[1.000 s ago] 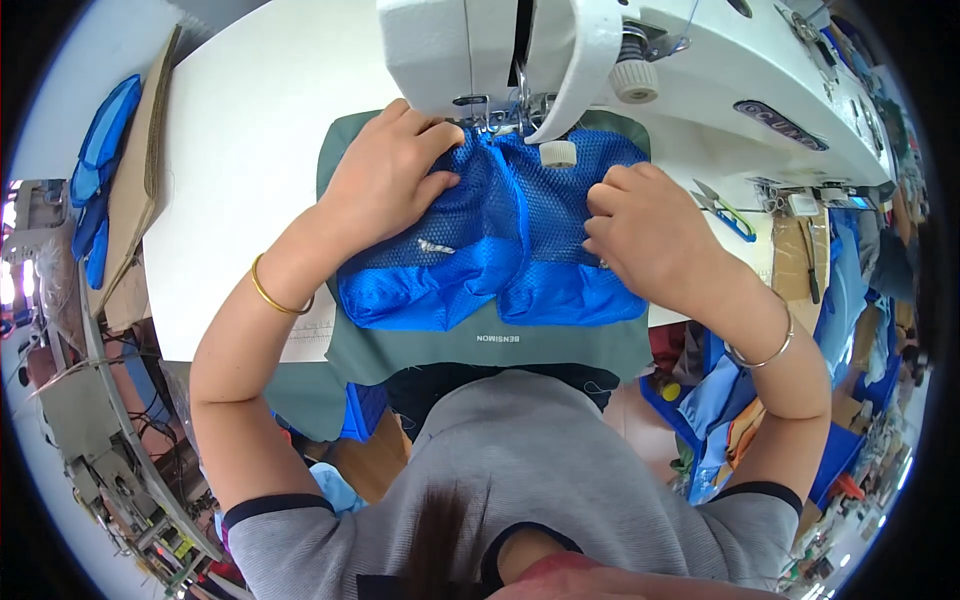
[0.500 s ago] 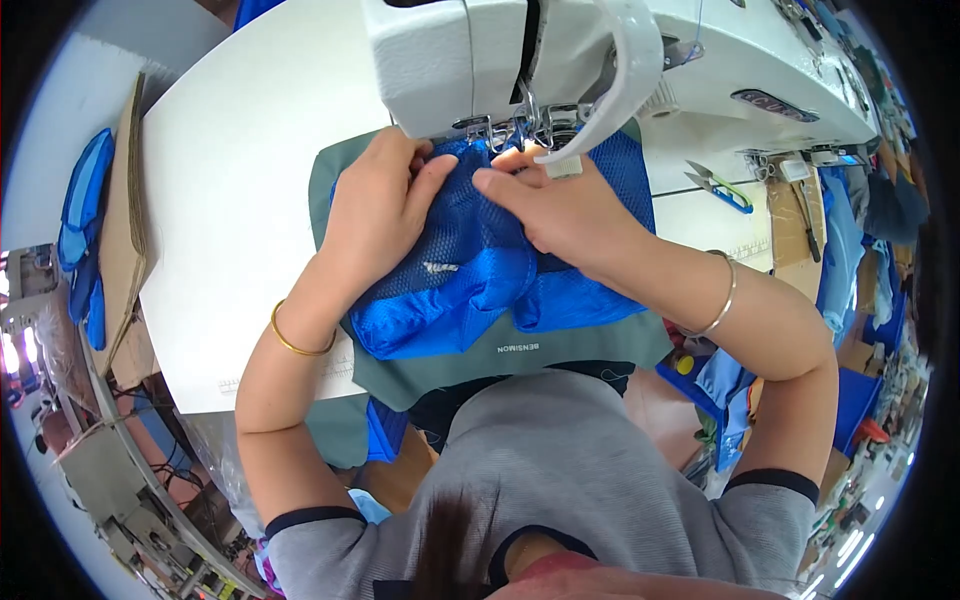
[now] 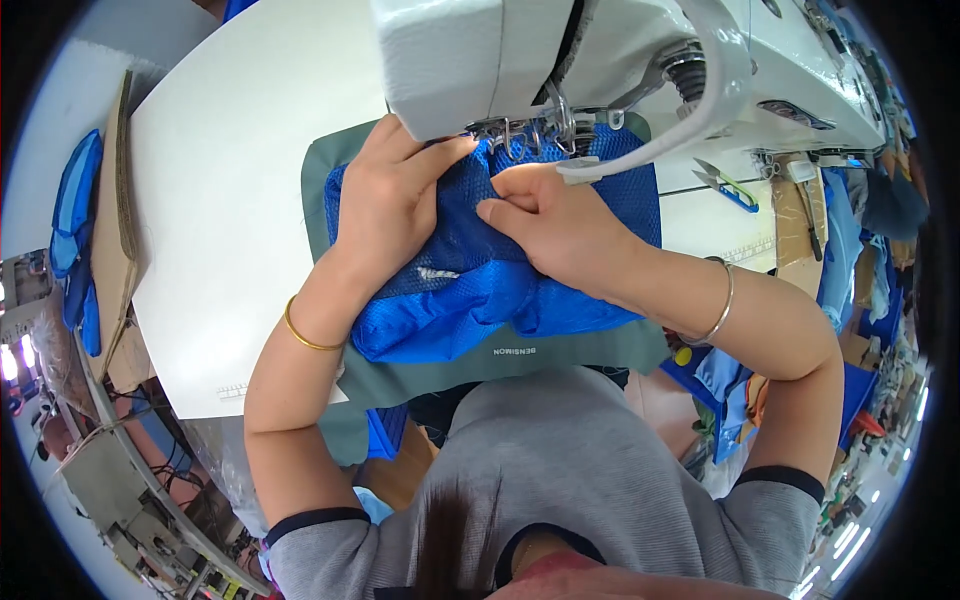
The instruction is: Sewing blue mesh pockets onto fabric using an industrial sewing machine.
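A blue mesh fabric piece (image 3: 455, 225) with a shiny blue border lies bunched over a grey-green fabric panel (image 3: 455, 375), under the sewing machine head (image 3: 445, 60). My left hand (image 3: 392, 195) grips the mesh left of the presser foot (image 3: 515, 140); its thumb reaches toward the foot, and some fingertips are hidden under the head. On the near right side of the foot, my right hand (image 3: 560, 215) pinches the mesh between thumb and bent fingers. A small whitish mark (image 3: 437, 273) shows on the mesh near the border.
Thread snips (image 3: 728, 187) lie right of the fabric on the white table (image 3: 220, 200). A curved white guard (image 3: 700, 120) hangs close above my right hand. Cardboard (image 3: 113, 220) and blue fabric pieces (image 3: 75, 225) stand at the left edge. A blue bin (image 3: 690, 380) sits below right.
My left thumb has stretched forward toward the presser foot. My right fingers have drawn back slightly from the foot. The view has shifted a little, and the machine head appears farther right.
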A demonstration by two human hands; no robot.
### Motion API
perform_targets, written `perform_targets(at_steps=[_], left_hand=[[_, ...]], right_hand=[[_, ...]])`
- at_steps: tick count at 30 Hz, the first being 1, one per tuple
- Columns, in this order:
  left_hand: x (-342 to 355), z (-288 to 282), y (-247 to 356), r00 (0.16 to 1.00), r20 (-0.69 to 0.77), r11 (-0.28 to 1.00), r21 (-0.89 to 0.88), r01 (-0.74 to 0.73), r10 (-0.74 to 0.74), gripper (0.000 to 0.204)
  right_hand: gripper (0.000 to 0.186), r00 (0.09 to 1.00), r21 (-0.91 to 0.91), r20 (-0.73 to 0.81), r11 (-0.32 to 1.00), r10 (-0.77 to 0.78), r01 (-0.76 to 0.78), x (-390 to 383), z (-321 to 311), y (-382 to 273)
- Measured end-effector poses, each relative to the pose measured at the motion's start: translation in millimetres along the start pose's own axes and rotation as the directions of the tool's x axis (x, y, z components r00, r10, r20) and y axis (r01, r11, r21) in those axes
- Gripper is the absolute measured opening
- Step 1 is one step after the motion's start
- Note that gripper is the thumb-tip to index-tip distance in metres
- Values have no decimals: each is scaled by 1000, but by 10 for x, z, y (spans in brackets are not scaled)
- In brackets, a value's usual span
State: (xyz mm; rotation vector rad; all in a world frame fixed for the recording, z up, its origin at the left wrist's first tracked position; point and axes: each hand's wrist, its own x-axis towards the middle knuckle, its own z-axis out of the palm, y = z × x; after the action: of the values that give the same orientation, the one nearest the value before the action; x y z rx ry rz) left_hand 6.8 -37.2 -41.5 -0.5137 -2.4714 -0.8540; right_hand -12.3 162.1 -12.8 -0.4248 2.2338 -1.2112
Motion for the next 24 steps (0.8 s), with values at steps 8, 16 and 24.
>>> perform_targets(at_steps=[8, 16, 24], left_hand=[[79, -31, -75, 978, 152, 988, 39, -147, 139, 38], [36, -12, -110, 977, 175, 992, 19, -124, 119, 37], [13, -38, -58, 954, 251, 968, 148, -203, 162, 33]], right_hand=[[34, 982, 123, 178, 989, 58, -81, 81, -3, 63], [27, 881, 456, 390, 774, 269, -439, 103, -98, 11], [25, 913, 314, 335, 886, 232, -341, 80, -39, 0]])
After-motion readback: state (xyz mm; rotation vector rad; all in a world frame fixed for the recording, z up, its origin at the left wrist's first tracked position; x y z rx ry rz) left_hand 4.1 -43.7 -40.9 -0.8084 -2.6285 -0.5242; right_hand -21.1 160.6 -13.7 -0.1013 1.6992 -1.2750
